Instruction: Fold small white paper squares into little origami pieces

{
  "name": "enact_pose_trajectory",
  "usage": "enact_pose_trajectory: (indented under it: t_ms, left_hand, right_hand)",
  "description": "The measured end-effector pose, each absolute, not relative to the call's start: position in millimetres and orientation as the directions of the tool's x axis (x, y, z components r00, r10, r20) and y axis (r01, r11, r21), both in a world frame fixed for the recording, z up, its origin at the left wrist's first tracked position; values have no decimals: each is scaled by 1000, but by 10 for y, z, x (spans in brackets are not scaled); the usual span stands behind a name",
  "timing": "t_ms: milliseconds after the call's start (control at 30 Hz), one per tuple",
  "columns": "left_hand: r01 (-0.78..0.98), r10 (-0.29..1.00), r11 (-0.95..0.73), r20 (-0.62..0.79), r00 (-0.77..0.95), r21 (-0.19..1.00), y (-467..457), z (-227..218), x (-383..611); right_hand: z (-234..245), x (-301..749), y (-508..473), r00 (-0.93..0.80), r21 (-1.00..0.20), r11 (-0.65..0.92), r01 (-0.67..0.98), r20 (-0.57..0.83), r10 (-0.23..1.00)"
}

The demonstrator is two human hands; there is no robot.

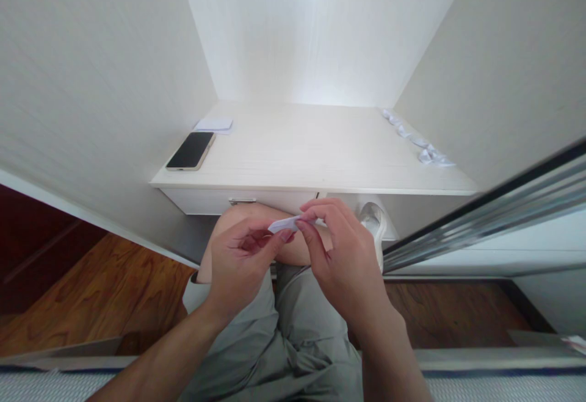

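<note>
My left hand (240, 265) and my right hand (341, 255) meet above my lap, both pinching a small folded piece of white paper (284, 224). The left thumb and fingers hold its left end; the right fingertips grip its right part. Below the hands are my knees and grey shorts (279, 335). In front stands a low white desk (320, 170) set in an alcove.
A dark phone (191, 150) lies at the desk's left, with a small stack of white paper (214, 124) behind it. Several folded white paper pieces (423, 149) line the desk's right edge. A drawer handle (242, 201) shows under the top. Wooden floor lies left; a sliding-door rail (480, 225) runs right.
</note>
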State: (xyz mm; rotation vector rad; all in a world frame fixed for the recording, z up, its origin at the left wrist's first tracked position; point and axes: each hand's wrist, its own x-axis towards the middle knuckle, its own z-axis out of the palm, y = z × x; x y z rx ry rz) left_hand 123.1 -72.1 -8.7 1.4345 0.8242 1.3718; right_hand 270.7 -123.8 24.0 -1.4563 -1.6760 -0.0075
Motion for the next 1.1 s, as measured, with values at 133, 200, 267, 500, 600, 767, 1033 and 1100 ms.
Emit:
enact_pose_trajectory:
  t_ms: [133, 200, 267, 500, 600, 767, 1033, 1100]
  left_hand:
    - [-110, 941, -285, 300, 157, 952, -684, -109, 1252]
    - [-105, 943, -273, 288, 170, 956, -659, -132, 1256]
    - [-104, 946, -257, 272, 176, 961, -636, -158, 1256]
    - [-36, 963, -236, 239, 123, 971, -602, -157, 1278]
    - [-28, 963, -238, 239, 126, 971, -598, -110, 1300]
    - [-37, 971, -223, 225, 79, 974, -579, -90, 1321]
    - [-121, 979, -186, 194, 59, 975, -488, -201, 1245]
    - [-142, 979, -184, 194, 56, 973, -481, -201, 1218]
  right_hand:
    - [214, 2717, -1206, 70, -501, 336, 797, 630, 773]
    - [191, 2720, -1181, 68, -492, 331, 805, 632, 772]
    - [165, 2723, -1149, 62, -483, 322, 814, 623, 779]
    - [54, 2681, -1040, 89, -434, 266, 861, 642, 761]
    - [-13, 2634, -1022, 128, -410, 222, 885, 671, 730]
    - [-148, 2562, -981, 139, -342, 210, 916, 762, 632]
    - [-223, 2483, -916, 106, -365, 306, 879, 776, 622]
    - [-196, 2465, -901, 161, -438, 338, 833, 776, 609]
